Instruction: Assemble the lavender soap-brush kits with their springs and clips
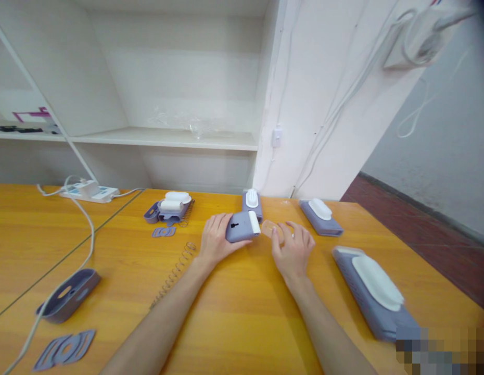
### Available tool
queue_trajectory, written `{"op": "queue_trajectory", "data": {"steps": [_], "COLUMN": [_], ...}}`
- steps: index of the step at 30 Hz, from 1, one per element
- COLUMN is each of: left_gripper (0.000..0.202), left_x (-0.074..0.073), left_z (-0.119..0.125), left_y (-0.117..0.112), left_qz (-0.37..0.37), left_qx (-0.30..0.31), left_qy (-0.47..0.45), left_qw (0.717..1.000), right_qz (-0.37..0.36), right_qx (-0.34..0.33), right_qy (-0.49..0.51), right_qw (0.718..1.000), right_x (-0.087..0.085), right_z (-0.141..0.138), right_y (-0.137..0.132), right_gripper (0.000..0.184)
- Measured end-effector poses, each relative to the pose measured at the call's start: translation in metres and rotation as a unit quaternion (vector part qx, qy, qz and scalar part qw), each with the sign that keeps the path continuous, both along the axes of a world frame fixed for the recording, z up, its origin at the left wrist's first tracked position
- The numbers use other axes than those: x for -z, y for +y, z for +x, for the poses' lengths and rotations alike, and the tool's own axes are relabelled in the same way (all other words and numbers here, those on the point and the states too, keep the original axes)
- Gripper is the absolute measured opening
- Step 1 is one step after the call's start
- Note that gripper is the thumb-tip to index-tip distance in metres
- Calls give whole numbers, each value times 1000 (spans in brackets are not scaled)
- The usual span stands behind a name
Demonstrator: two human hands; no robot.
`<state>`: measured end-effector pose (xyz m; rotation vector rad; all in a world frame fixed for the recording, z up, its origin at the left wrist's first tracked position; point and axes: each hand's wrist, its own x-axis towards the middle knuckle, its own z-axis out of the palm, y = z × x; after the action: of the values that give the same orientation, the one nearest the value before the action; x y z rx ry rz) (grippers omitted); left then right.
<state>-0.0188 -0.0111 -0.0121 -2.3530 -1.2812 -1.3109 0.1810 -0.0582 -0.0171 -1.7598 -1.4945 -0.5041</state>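
Two hands met at the middle of the frame over the orange surface (242,317). The left hand (215,240) had its fingers clamped round the left end of a small grey-purple unit (242,227), white cap turned right; whether the unit rested on the surface or hung just above it could not be told. Just right of it, the right hand (292,250) bent loosely parted fingers over a clear piece (270,228), and whether they gripped it or only touched it could not be told either. That piece looked small and hard to see against the wood, so a loose touch might have let it skid toward the back unit (252,202) just behind. The held unit, gripped at one end only, might have tipped. The right forearm ran near a big unit (377,291) at lower right, which lay close to the surface's right edge above the dark floor; a swung elbow could have pushed it over. A spring (175,273) lay just left of the left forearm and could have snagged. Free room lay at bottom centre, between the forearms; the lower left held a cable (86,229), a shell (68,294) and flat rings (66,348).
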Motion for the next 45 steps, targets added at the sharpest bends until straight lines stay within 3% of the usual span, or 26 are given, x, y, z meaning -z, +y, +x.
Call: {"op": "queue_trajectory", "data": {"steps": [6, 10, 13, 15, 21, 24, 32, 36, 45], "left_gripper": [71, 71, 70, 70, 72, 72, 76, 77, 76], "left_x": [2, 4, 4, 4, 2, 2, 1, -1, -8], "left_z": [-1, -1, -2, -3, -3, -2, 2, 3, -5], "left_y": [4, 8, 11, 11, 8, 7, 9, 10, 17], "left_qz": [-7, -7, -9, -11, -10, -9, -28, -39, -42], "left_qx": [-33, -50, -53, -43, 28, 50, 54, 48, 20], "left_qy": [6, 2, -3, -1, 44, 53, 88, 105, 120], "left_qw": [999, 999, 999, 999, 999, 997, 994, 992, 992], "right_qz": [-107, -126, -135, -123, -60, -41, 2, -4, -55], "right_qx": [5, -157, -291, -326, -282, -245, -209, -214, -292], "right_qy": [-71, 4, 147, 246, 508, 564, 552, 552, 567], "right_qw": [992, 979, 935, 904, 812, 788, 807, 806, 768], "right_x": [1, -3, -2, 1, 10, 16, 24, 23, 15], "right_z": [-5, -6, -8, -9, -15, -17, -19, -19, -21], "right_y": [1, 1, 4, 8, 20, 27, 37, 38, 42], "right_gripper": [53, 60, 69, 73, 69, 64, 34, 33, 48]}}
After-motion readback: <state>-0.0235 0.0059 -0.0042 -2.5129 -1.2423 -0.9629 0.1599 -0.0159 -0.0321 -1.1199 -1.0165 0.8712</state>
